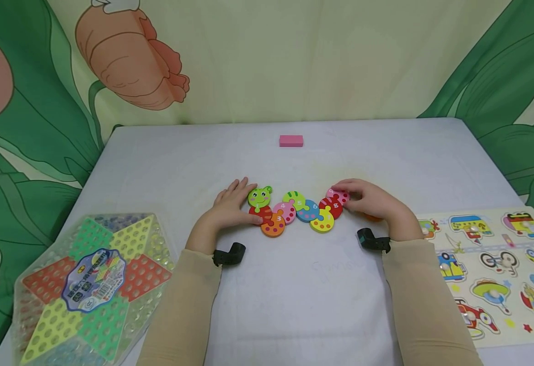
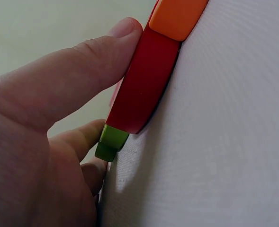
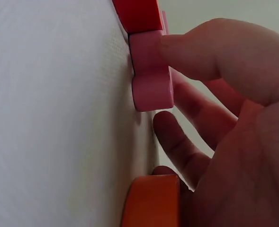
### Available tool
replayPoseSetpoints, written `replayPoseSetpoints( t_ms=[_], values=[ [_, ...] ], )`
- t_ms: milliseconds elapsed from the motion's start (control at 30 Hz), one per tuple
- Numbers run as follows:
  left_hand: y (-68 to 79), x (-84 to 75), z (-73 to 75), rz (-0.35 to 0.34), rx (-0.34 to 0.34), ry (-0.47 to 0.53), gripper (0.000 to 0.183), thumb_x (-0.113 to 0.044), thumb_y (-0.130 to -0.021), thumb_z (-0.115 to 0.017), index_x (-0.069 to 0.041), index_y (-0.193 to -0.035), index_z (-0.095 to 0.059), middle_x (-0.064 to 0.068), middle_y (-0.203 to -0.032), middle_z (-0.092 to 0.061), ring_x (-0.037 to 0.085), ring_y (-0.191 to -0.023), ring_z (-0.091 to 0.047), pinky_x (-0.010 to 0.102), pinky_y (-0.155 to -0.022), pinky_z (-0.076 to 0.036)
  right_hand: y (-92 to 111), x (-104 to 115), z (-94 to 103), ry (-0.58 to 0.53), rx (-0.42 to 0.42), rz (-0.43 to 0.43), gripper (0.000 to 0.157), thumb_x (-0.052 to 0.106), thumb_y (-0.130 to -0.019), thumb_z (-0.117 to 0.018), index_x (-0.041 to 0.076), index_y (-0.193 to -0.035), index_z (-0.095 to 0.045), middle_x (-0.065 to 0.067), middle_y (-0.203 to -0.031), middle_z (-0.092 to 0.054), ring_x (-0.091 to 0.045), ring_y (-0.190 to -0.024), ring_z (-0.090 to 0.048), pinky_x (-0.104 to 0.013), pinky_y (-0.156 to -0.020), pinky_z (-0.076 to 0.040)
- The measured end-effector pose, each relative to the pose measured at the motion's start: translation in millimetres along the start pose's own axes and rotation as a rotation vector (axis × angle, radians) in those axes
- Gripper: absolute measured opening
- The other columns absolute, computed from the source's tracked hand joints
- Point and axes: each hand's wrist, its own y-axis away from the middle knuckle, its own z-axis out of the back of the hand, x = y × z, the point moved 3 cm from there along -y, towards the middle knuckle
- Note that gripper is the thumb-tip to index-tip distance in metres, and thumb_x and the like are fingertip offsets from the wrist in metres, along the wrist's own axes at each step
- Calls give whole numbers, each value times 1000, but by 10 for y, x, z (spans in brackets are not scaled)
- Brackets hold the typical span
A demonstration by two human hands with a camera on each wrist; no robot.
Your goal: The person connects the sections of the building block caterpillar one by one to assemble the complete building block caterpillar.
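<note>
A caterpillar puzzle of joined, numbered round pieces (image 1: 308, 210) lies across the middle of the white table. Its green smiling head (image 1: 259, 197) is at the left end, with a red piece (image 2: 146, 80) and an orange piece (image 1: 273, 224) below. My left hand (image 1: 232, 206) rests at this end, fingers spread, its thumb touching the red piece and a finger beside the head. At the other end my right hand (image 1: 372, 203) pinches the pink piece (image 3: 151, 71), which adjoins the red number 8 piece (image 1: 332, 207). A separate orange piece (image 3: 151, 201) lies under the right hand, mostly hidden in the head view.
A pink block (image 1: 291, 141) lies near the back edge. At the left is a clear-lidded star-patterned board game box (image 1: 95, 290); at the right, a vehicle picture puzzle board (image 1: 470, 259). A printed curtain (image 1: 303, 61) hangs behind the table.
</note>
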Motion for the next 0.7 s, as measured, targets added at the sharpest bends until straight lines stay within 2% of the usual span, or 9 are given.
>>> replayPoseSetpoints(
  t_ms=[200,333,467,567,700],
  values=[
    [7,14,0,-1,3,7,91,-50,-70,-69,-24,-144,-23,1,-155,-4,24,-142,4,50,-113,0,39,135,82,37,-22,4,51,12,-86,-57,12,-135,-43,-15,-143,-33,-37,-128,-29,-54,-95,-40],
    [8,40,8,5,-4,6,91,-50,-71,-69,-24,-144,-23,1,-155,-3,24,-142,4,50,-113,0,122,365,342,62,-90,15,53,20,-88,-57,17,-137,-38,-11,-143,-33,-35,-125,-34,-57,-96,-37],
    [6,58,14,6,-9,4,91,-50,-70,-69,-24,-144,-23,1,-155,-4,24,-142,4,50,-113,0,211,525,602,98,-79,30,52,32,-89,-55,20,-136,-39,-9,-138,-40,-32,-121,-38,-55,-95,-38],
    [1,52,10,5,-5,6,91,-50,-70,-69,-24,-144,-23,1,-155,-4,24,-142,4,50,-113,0,268,487,660,82,-19,30,51,33,-89,-56,19,-136,-41,-9,-136,-43,-30,-121,-40,-51,-92,-42],
    [-13,23,-4,-1,1,6,90,-50,-70,-69,-24,-144,-24,1,-155,-4,23,-142,4,49,-113,-1,371,259,590,93,51,22,51,29,-88,-58,15,-135,-42,-13,-136,-43,-32,-121,-40,-51,-91,-43]
  ],
)
